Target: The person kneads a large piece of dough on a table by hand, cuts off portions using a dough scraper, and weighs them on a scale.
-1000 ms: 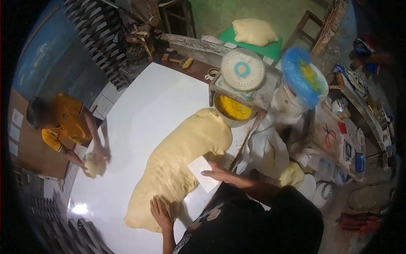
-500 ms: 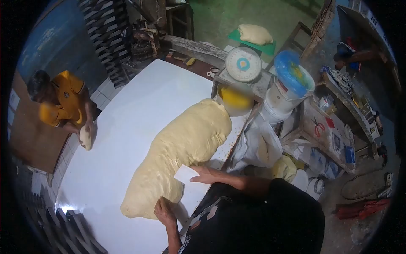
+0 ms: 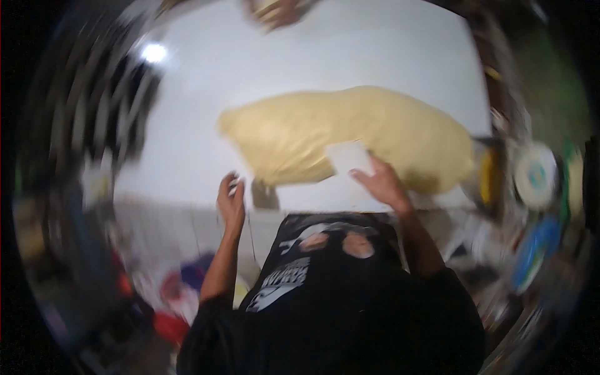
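Observation:
A long, thick mass of pale yellow dough (image 3: 350,119) lies across the white table (image 3: 300,56) in front of me. My right hand (image 3: 381,182) is closed on a flat white dough scraper (image 3: 349,156), which is against the near side of the dough. To the left, my left hand (image 3: 231,199) is off the dough, above the table's near edge. Its fingers are slightly curled and apart, with nothing visible in them. The view is blurred by motion.
Across the table, another person's hand (image 3: 278,14) holds a pale piece of something. Dark stacked racks (image 3: 100,106) stand at the left. On the right are a container with yellow contents (image 3: 490,176), a round dial scale (image 3: 535,175) and a blue plastic bag (image 3: 536,253).
My view has swung left and down, so the dough now lies crosswise. My left hand has let go of the dough and moved away from it. The scraper remains in my right hand.

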`<act>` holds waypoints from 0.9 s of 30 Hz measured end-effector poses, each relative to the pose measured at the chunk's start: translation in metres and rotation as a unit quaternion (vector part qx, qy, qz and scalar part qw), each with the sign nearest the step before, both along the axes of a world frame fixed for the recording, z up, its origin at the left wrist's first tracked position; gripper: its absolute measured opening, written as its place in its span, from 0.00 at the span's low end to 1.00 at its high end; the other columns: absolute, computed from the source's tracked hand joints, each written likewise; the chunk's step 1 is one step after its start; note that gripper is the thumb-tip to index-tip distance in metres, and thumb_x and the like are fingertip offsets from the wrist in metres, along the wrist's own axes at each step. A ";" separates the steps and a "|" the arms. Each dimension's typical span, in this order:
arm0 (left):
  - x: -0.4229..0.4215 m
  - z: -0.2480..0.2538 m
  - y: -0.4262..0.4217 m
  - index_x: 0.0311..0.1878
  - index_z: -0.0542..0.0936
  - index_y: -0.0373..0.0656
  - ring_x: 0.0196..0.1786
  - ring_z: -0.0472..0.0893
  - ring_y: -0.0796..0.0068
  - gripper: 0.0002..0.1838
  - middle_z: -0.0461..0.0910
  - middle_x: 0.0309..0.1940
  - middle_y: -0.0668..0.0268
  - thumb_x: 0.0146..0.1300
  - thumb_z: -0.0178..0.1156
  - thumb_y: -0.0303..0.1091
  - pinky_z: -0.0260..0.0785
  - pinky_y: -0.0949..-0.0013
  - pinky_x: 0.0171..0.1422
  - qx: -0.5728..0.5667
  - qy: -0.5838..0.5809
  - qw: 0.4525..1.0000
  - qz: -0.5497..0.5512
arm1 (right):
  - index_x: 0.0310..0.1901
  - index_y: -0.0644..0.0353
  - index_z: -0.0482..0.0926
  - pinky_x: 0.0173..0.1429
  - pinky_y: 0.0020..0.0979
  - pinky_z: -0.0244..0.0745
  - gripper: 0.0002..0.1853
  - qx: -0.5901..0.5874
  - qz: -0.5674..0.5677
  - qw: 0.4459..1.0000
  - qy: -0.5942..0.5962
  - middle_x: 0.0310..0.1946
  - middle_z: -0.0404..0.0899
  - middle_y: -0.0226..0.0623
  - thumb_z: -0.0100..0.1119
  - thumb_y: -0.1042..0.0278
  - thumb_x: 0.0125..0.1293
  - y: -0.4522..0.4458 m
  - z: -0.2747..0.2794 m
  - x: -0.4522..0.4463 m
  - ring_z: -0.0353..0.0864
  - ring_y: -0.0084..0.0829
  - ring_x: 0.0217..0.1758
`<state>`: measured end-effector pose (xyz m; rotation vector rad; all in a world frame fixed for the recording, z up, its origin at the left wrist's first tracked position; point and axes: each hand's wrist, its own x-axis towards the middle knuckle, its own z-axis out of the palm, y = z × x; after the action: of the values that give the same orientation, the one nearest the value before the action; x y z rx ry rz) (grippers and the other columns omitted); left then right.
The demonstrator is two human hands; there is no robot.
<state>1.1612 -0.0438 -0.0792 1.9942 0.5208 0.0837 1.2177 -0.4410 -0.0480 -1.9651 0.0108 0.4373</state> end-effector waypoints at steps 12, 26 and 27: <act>-0.022 -0.125 -0.031 0.50 0.79 0.32 0.48 0.82 0.39 0.17 0.82 0.42 0.43 0.63 0.69 0.34 0.73 0.47 0.54 0.043 -0.013 0.997 0.067 | 0.49 0.62 0.75 0.42 0.51 0.79 0.12 -0.191 0.329 0.899 -0.218 0.32 0.81 0.56 0.60 0.65 0.70 0.238 -0.054 0.008 0.84 0.59 0.38; -0.052 -0.091 0.055 0.55 0.84 0.36 0.49 0.81 0.74 0.13 0.84 0.51 0.64 0.74 0.62 0.32 0.75 0.68 0.54 -0.207 -0.034 0.974 0.085 | 0.62 0.65 0.78 0.54 0.45 0.80 0.27 -0.049 0.202 0.978 -0.031 0.42 0.87 0.56 0.63 0.52 0.70 0.239 -0.087 -0.015 0.88 0.52 0.48; -0.033 -0.075 0.050 0.56 0.83 0.36 0.51 0.82 0.72 0.13 0.84 0.50 0.62 0.74 0.62 0.32 0.75 0.67 0.57 -0.194 -0.039 0.979 0.047 | 0.63 0.65 0.77 0.54 0.45 0.80 0.29 -0.080 0.189 0.977 -0.055 0.43 0.87 0.56 0.63 0.51 0.70 0.216 -0.092 -0.019 0.88 0.52 0.48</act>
<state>1.1280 0.0063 -0.1541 1.5794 0.5360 0.1093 1.1987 -0.2253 -0.1397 -2.1538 -0.4156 0.5871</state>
